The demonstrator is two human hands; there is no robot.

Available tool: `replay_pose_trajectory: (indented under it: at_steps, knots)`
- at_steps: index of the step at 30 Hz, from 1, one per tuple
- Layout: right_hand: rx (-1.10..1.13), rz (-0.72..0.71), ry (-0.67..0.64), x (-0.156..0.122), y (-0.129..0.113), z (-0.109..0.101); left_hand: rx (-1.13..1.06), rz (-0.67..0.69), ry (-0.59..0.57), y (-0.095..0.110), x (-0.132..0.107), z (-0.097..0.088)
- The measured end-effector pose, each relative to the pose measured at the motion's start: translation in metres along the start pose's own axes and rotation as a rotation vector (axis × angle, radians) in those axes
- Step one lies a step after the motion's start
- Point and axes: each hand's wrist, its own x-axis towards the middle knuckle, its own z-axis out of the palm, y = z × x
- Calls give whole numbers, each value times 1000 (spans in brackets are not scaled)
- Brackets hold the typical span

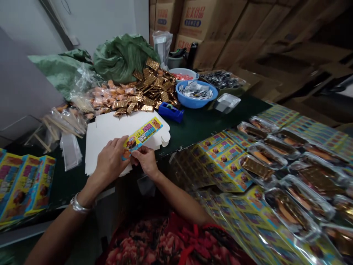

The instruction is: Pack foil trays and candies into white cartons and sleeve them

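Note:
My left hand, with a silver bracelet at the wrist, grips the near end of a long yellow and blue printed label card. At that card's lower edge my right hand pinches with thumb and fingers. What the fingertips cover is hidden. Beneath the card lies a stack of white cardboard sheets. Just beyond it are a blue tape dispenser and a heap of gold foil packets. Orange pieces in clear wrappers lie left of the packets.
Behind are a green sack, a blue bowl of sachets and cardboard boxes. Filled clear trays and printed card sheets spread at right. More printed packs lie at left, near wooden sticks.

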Motion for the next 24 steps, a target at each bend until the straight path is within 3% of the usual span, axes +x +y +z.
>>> replay_pose_trajectory:
  at_steps: [3,6,10,13,16,18,21,24]
  knots:
    - [-139,3,18,23,10,-7,-79,8,0,-15,6,3]
    - [-439,17,57,43,13,-18,-139,21,30,-25,10,6]
    - [-719,28,-33,51,4,-37,-118,92,106,-27,6,5]
    - [-416,170,-25,37,-16,-59,-56,197,215,-26,-13,11]
    - [-13,336,8,17,-38,-86,14,271,364,-26,-41,29]
    - [125,387,6,8,-47,-96,44,298,430,-28,-57,42]
    - [151,365,-28,-3,-48,-89,52,321,453,-28,-74,46]
    - [141,297,-99,-20,-43,-71,-12,333,406,-23,-86,30]
